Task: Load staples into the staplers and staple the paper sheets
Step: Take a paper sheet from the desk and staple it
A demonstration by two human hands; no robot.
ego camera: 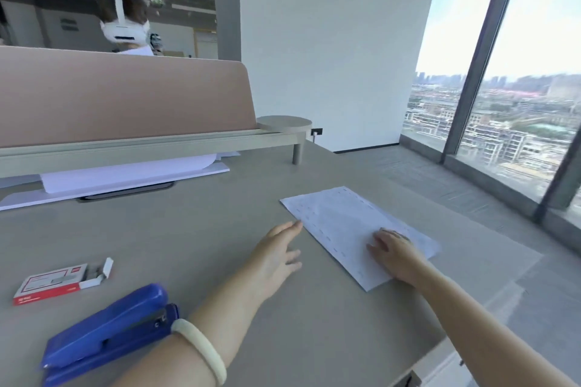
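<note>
A stack of white paper sheets [342, 223] lies on the grey desk [195, 229] at centre right, with rows of staples along its edges. My right hand [396, 253] rests flat on its near part. My left hand [276, 258] is spread open on the desk, its fingertips at the sheets' left edge. A blue stapler [107, 333] lies closed at the lower left, partly behind my left forearm. Beyond it is a red and white staple box [59, 281] with its end flap open.
A pink divider [125, 94] on a pale rail crosses the back of the desk, with white paper [125, 173] and a dark flat item beneath it. A person sits behind the divider. The desk's right edge drops off to the floor by the window.
</note>
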